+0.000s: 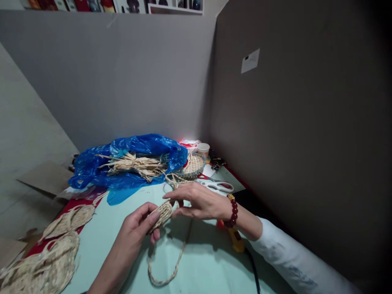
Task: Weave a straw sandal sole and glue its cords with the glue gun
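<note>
My left hand (142, 224) pinches a small flat oval coil of braided straw (163, 214) between thumb and fingers, above the table. At the coil's far right end, my right hand (196, 202) curls its fingers and thumb about the edge; the exact contact is partly hidden. A loose length of braided straw cord (167, 281) hangs from the coil in a loop and runs back up under my right hand. A dark red bead bracelet (233, 212) circles my right wrist. Just below that wrist lies a yellow tool with a black cable (237, 241).
Behind my hands, a blue plastic bag (131, 145) holds a bundle of dry straw (134, 163). A woven round basket (194, 165), a paper cup (203, 148) and scissors (217, 185) sit at the back right. Bundled straw braids (52, 261) lie left. Grey partitions (137, 73) enclose the table.
</note>
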`<state>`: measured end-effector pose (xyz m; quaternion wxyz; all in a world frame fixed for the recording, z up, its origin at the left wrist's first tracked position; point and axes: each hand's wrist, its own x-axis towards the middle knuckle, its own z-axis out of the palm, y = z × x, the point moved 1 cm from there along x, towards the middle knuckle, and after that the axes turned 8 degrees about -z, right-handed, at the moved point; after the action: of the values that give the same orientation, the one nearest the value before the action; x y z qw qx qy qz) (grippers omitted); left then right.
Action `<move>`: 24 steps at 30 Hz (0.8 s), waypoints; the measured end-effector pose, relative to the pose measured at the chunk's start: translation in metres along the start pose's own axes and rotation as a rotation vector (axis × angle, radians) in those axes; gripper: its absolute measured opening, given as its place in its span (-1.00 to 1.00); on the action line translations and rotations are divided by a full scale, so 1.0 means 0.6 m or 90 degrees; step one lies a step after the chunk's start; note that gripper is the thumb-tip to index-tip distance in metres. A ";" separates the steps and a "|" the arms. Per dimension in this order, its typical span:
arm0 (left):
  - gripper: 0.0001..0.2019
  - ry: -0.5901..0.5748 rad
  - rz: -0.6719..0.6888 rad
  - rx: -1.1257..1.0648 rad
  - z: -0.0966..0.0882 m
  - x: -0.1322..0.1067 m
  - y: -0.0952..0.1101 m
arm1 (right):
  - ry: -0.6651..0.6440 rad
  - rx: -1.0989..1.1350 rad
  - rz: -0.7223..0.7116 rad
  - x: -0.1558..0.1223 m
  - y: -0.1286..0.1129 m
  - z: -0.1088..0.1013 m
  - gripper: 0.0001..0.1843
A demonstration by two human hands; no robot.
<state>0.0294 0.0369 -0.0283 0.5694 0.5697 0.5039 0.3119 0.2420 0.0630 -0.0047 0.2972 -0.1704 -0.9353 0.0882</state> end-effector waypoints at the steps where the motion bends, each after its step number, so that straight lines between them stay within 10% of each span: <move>1: -0.66 0.002 0.003 0.006 0.000 -0.001 0.000 | 0.001 -0.006 0.006 0.000 0.001 -0.004 -0.70; 24: -0.68 0.115 0.055 0.121 0.018 -0.016 0.021 | -0.047 -0.103 -0.037 0.003 -0.023 -0.043 -0.83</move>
<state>0.0396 0.0262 -0.0159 0.4513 0.6117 0.5554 0.3372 0.2520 0.0523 0.0208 0.2503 -0.1630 -0.9543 0.0099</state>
